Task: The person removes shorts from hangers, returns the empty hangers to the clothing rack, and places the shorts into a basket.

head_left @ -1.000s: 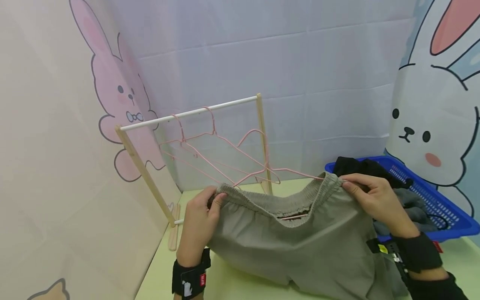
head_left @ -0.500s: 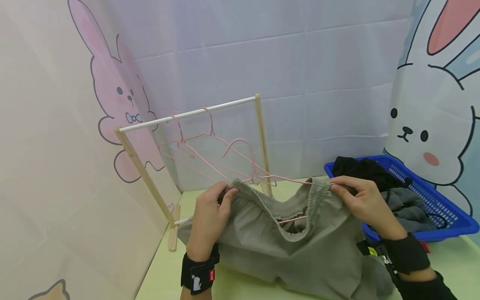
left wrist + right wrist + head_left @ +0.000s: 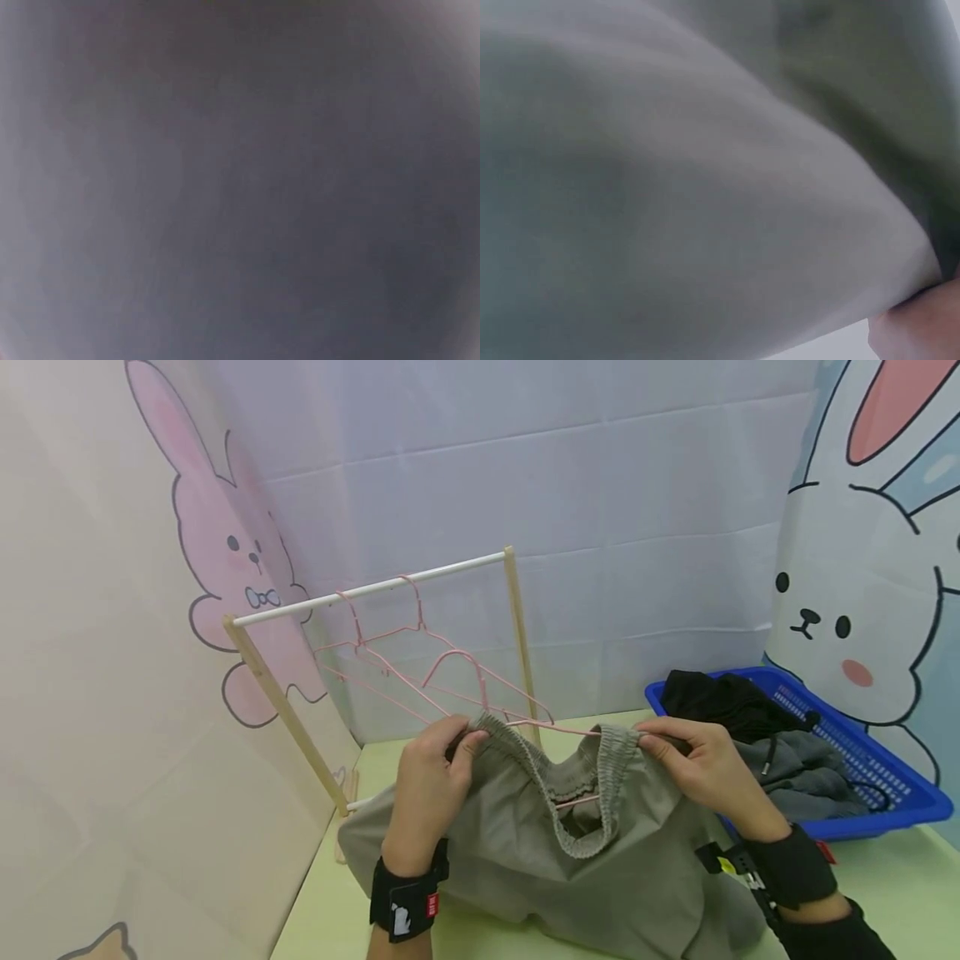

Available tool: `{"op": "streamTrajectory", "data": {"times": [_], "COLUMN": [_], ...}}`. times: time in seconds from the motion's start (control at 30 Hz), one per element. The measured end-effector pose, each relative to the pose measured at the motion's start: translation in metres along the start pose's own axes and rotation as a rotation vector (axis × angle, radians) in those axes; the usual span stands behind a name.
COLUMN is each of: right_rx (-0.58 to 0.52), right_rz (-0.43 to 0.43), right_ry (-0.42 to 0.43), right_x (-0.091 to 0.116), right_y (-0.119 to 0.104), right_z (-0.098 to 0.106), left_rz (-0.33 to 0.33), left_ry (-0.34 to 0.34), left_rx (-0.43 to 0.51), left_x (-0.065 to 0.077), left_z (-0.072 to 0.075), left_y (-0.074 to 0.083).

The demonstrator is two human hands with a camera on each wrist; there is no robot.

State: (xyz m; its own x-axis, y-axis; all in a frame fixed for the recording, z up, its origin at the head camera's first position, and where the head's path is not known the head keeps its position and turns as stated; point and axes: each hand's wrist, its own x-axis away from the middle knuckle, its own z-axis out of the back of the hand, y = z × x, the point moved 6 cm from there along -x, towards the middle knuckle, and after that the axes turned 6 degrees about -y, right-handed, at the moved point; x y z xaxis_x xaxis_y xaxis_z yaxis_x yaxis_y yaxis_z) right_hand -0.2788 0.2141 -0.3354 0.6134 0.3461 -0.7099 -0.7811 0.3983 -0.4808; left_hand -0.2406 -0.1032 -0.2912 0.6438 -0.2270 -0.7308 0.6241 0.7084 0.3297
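Grey-green pants with a gathered elastic waistband hang between both hands in the head view. My left hand pinches the waistband's left end between thumb and fingers. At the other end, my right hand grips the band the same way. A pink hanger sits inside the waist, its hook rising above the band and its lower bar showing through the opening. Fabric fills most of the right wrist view, with part of a finger at the lower right corner. The left wrist view is a dark blur.
A clothes rack with a white rail and wooden posts stands behind on the left, carrying two pink hangers. On the right, a blue basket holds black and grey clothes. All stand on a pale green tabletop.
Both hands have come closer together, left moving right and right moving left, so the waistband sags more. The hanger's hook has shifted left and down. The pants spread further left behind the left hand.
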Motion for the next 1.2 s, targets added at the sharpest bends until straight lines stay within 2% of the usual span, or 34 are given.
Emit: {"op": "streamTrajectory", "data": {"times": [0.17,0.33,0.7,0.9,1.07,1.2], "right_rx": [0.005,0.01,-0.025,-0.012,0.054,0.081], "right_rz": [-0.016,-0.081,-0.274,-0.347,-0.398,-0.413], "right_ry": [-0.011,-0.021,0.047,0.067,0.034,-0.043], "right_x": [0.002,0.012,0.05,0.077,0.096,0.105], "right_y": [0.0,0.005,0.028,0.04,0.048,0.051], "right_z": [0.001,0.006,0.028,0.035,0.038,0.035], "left_rz": [-0.008,-0.01,-0.015,0.015,0.031,0.024], "left_ry": [0.017,0.02,0.035,0.033,0.045,0.065], "left_rx": [0.026,0.053,0.076,0.099,0.116,0.137], "left_x": [0.001,0.005,0.014,0.018,0.02,0.02], "left_z": [0.002,0.005,0.014,0.013,0.013,0.012], "left_y": [0.001,0.001,0.0,-0.003,-0.006,-0.005]}}
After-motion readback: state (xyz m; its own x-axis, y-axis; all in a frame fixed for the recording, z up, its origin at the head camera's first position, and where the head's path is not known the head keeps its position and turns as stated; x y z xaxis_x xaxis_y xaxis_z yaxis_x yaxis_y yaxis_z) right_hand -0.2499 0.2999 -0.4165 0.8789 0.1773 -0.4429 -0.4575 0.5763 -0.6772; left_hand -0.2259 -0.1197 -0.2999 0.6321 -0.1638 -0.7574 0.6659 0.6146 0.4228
